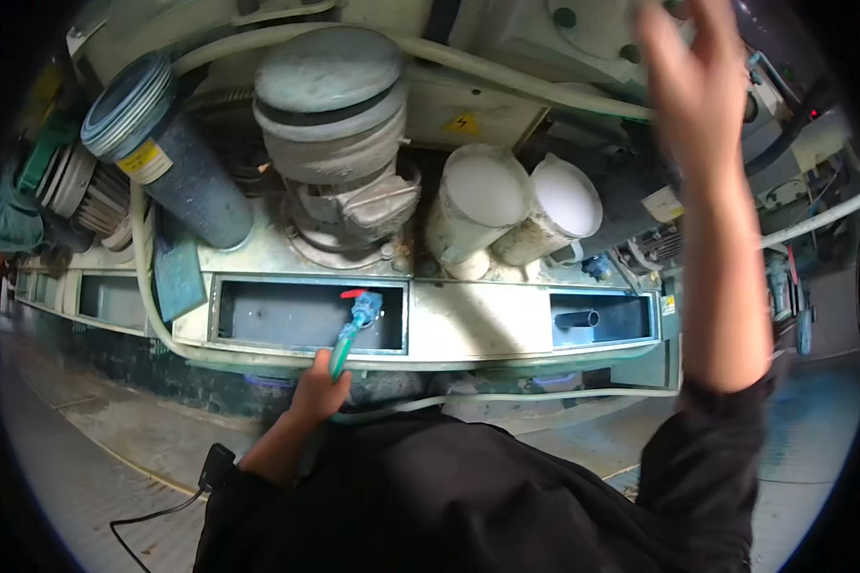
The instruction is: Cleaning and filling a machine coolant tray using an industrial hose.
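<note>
Head view: the left hand is closed round a green hose, which carries a blue tap at its far end. The tap, fitted with a red lever, is positioned over the open rectangular tank set in the pale worktop; whether it touches the tank floor cannot be determined. The right hand is raised at the upper right, well apart from the tap, blurred and partly cut off by the edge; its fingers are extended and spread, with no item seen in the grasp. Behind the tank stands a large grey motor with a round cap. To its left is a dark blue-grey cylinder with a threaded rim and a yellow label, and a flat blue board is noted between this and the tank. To the motor's right, two stained whitish buckets stand side by side, white within. A second open tank, farther right, contains a short dark pipe. A pale hose runs along the front, below the worktop. A yellow warning sign is fixed to the rear panel.
</note>
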Motion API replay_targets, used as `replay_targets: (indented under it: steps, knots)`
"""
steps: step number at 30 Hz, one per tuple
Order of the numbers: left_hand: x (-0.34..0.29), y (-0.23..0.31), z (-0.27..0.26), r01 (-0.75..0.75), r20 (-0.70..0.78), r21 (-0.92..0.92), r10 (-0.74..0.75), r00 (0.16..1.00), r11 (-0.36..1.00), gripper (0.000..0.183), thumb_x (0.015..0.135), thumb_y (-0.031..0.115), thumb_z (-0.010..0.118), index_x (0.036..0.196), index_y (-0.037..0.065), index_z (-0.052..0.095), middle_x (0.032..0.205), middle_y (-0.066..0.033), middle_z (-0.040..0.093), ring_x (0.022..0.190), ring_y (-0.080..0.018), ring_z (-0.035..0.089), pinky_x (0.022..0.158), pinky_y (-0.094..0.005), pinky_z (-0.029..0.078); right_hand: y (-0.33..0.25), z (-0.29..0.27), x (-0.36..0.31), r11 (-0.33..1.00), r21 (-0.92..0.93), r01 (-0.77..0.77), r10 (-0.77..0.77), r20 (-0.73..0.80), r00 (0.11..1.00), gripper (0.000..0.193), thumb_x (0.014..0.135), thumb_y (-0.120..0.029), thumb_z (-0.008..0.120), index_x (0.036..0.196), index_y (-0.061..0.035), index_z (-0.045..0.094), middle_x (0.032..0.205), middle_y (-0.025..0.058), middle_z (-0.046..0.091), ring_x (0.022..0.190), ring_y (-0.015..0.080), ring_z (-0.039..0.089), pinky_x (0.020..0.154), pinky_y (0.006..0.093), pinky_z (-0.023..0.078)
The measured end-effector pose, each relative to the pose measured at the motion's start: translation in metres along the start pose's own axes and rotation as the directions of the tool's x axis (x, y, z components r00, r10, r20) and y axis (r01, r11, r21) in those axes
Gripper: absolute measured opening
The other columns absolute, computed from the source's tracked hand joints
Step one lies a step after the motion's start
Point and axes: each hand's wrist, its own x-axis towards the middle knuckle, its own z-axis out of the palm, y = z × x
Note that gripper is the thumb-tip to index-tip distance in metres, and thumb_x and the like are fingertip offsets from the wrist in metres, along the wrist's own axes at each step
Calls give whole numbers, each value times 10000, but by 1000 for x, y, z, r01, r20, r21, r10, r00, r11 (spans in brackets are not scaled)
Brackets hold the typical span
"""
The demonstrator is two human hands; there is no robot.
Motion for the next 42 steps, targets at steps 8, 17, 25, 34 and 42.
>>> replay_targets:
  steps: [8,17,25,34,42]
  knots:
    - [30,5,9,-38,119,189,15,993,981,373,904,198,697,1151,52,458,920,-341,670,943,-581,619,774,-611,506,-96,-94,-436,537,-503,-677,653,756,-43,278,987,-280,589,1030,-31,704,999,196,740,948,355,718,850,455,554]
    - [16,29,-11,175,181,-116,-152,972,978,308,944,134,714,1079,38,455,743,-90,590,542,-173,620,516,-367,508,-110,-139,-629,218,-660,-719,587,677,-444,305,937,-287,614,1151,-83,689,1083,185,739,976,407,687,843,470,547]
    - [2,-30,27,107,167,-507,-24,986,855,196,994,85,667,1098,37,510,857,-59,632,729,-136,652,694,-300,536,-103,-77,-511,366,-490,-792,623,761,-183,364,958,-294,611,1239,-66,656,1142,198,725,1075,396,680,925,484,536]
    - [-9,-9,58,274,322,-685,-56,945,676,255,1011,147,636,1209,55,505,858,-77,644,798,-148,637,749,-310,519,-94,-80,-502,479,-554,-681,528,802,-281,454,953,-294,600,1346,-67,603,1233,210,695,1147,400,654,977,487,530]
    - [-8,33,27,194,185,-355,-135,973,914,261,941,125,728,1122,50,556,788,-44,603,631,-123,583,594,-302,495,-84,-89,-515,402,-613,-680,548,756,-357,499,949,-288,606,1376,-31,572,1226,230,697,1159,408,646,985,490,518]
